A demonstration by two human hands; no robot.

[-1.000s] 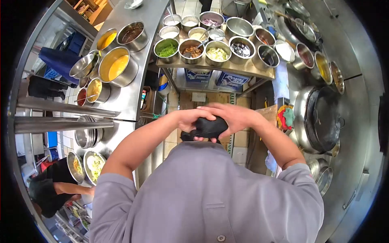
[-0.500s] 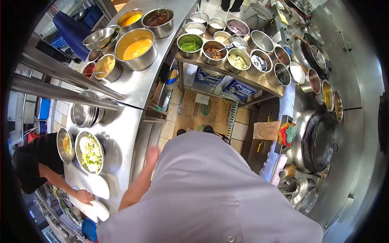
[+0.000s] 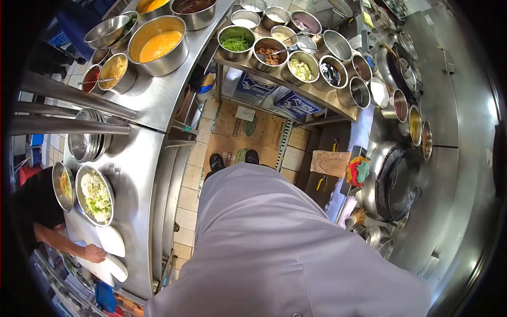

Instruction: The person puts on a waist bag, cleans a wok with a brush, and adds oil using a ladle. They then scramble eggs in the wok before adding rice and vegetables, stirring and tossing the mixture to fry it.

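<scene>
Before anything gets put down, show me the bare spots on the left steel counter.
The steel counter has a broad bare patch between the bowl of chopped greens and its right edge, running up beside the stacked bowls. Crowded: its far end, with the orange-filled pot among others.

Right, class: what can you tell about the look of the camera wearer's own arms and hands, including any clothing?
The arms and hands are out of view, so sleeves and any markings cannot be told. Visible clothing is a plain grey shirt with front stitching, and dark shoes.
</scene>
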